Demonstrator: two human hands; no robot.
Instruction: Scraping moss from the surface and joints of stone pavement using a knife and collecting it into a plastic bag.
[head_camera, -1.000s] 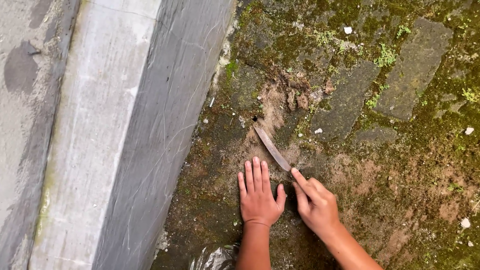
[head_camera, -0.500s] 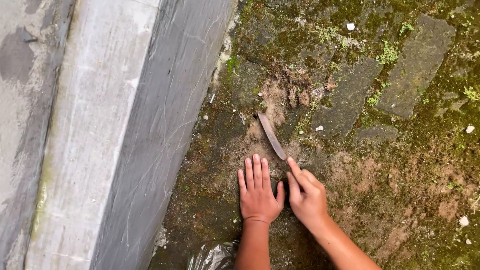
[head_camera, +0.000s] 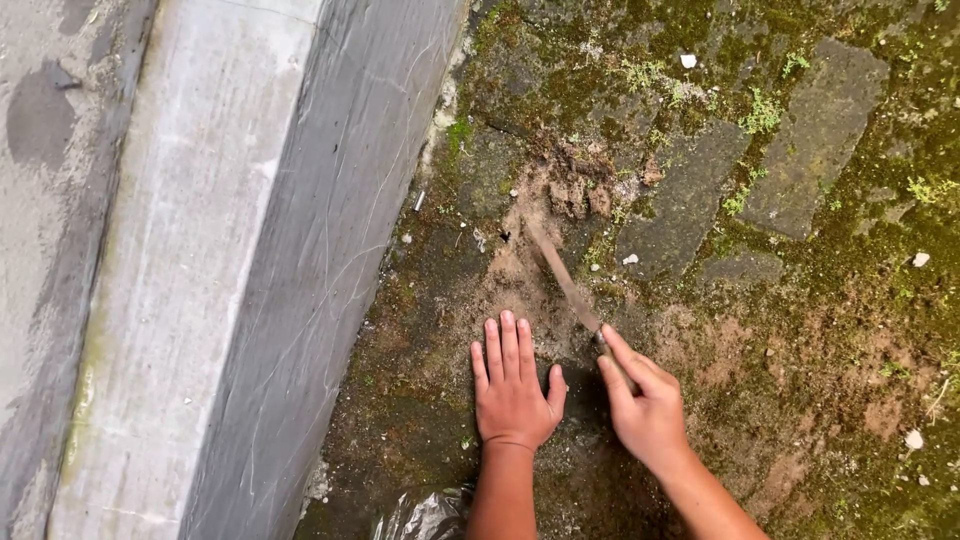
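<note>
Mossy ground (head_camera: 800, 330): left hand (head_camera: 512, 390) spread flat, right hand (head_camera: 645, 405) gripping blade (head_camera: 562, 278).

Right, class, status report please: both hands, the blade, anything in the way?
Left hand flat on ground, empty. Right hand grips blade, tip in loose dirt. Mossy pavers around; nothing blocking.

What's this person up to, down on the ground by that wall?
A person crouches over mossy, dirt-covered stone paving beside a grey concrete kerb. The left hand lies flat, fingers spread, on the ground. The right hand grips a long, thin, dirt-coated metal blade, its tip pointing into a patch of loosened brown soil where the moss is scraped away. A crumpled clear plastic bag lies near the left forearm.
</note>
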